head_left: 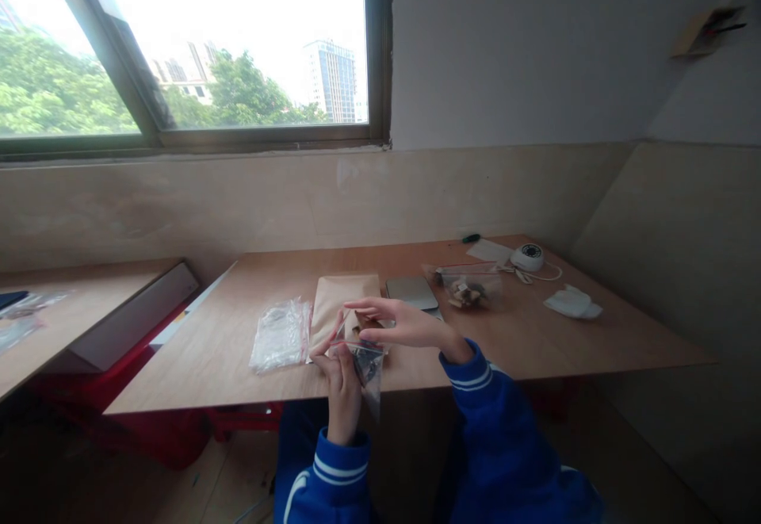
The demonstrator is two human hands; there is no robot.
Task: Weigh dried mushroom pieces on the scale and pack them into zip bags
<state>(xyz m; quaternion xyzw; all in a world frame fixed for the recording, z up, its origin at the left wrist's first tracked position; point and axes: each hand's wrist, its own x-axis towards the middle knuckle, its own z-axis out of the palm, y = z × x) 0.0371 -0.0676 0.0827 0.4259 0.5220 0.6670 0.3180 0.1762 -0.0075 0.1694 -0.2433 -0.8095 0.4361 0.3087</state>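
Note:
My left hand point(343, 385) pinches a clear zip bag point(369, 365) with small dark items in it, near the table's front edge. Just above the bag's mouth is my right hand point(404, 324), palm down, its fingers bent towards the left hand; small brownish pieces show beneath them, too small to name. Whether the right fingers grip anything is hidden. Behind both hands lies a brown paper sheet or envelope point(330, 298). A stack of clear plastic bags point(281, 336) is to its left, and a flat grey device point(411, 292) to its right.
On the wooden table point(196, 357) at the right are a clear bag of brownish pieces point(469, 292), a white dome camera point(526, 257) with its cable, a white crumpled packet point(571, 302) and a green-handled screwdriver point(471, 238). Another table point(89, 294) stands at the left.

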